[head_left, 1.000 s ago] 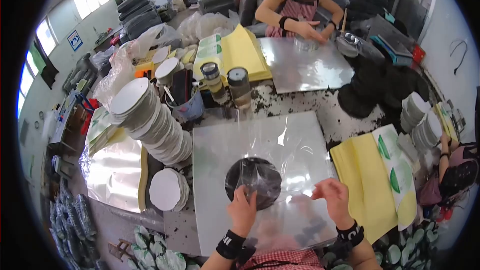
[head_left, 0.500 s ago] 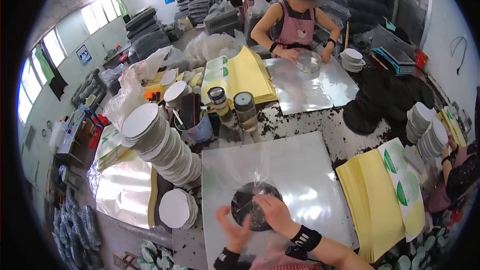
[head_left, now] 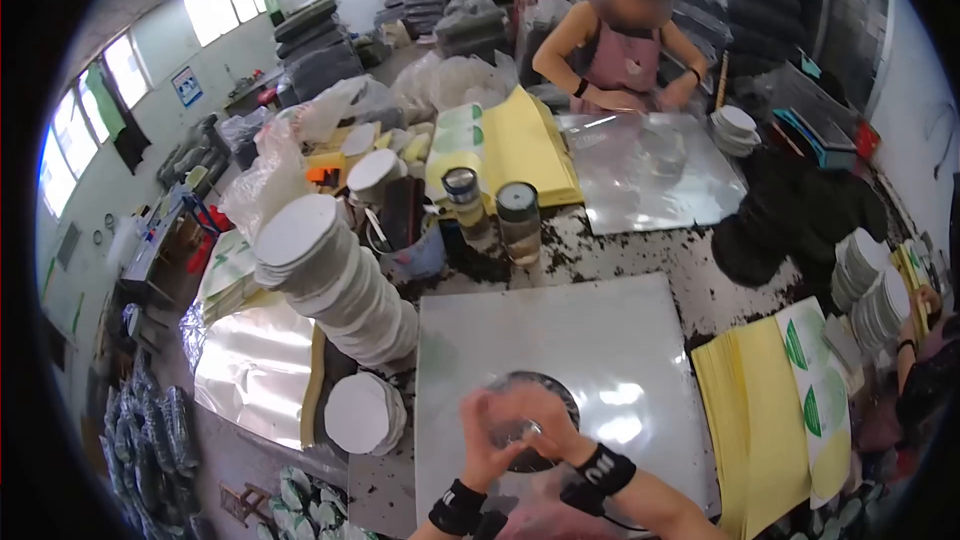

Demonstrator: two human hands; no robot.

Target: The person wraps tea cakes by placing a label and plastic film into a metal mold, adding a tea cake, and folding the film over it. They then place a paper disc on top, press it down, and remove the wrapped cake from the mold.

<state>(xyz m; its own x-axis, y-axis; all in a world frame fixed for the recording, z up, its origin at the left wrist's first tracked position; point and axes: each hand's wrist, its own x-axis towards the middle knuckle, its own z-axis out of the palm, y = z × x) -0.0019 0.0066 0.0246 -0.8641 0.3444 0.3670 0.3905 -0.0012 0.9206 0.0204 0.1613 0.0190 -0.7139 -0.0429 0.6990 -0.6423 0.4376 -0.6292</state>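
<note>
Meanwhile both hands, left hand and right hand, clamp the dark disc; white discs lean nearby.

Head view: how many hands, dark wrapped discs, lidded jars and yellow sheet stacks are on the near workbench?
Hands: 2, left hand and right hand, both on the disc
Dark wrapped disc: 1
Lidded jars: 2
Yellow sheet stacks: 2
Total: 7

Both hands, the left hand and right hand, have closed together over the dark disc, gathering the clear film that earlier lay spread across the white board.
</note>
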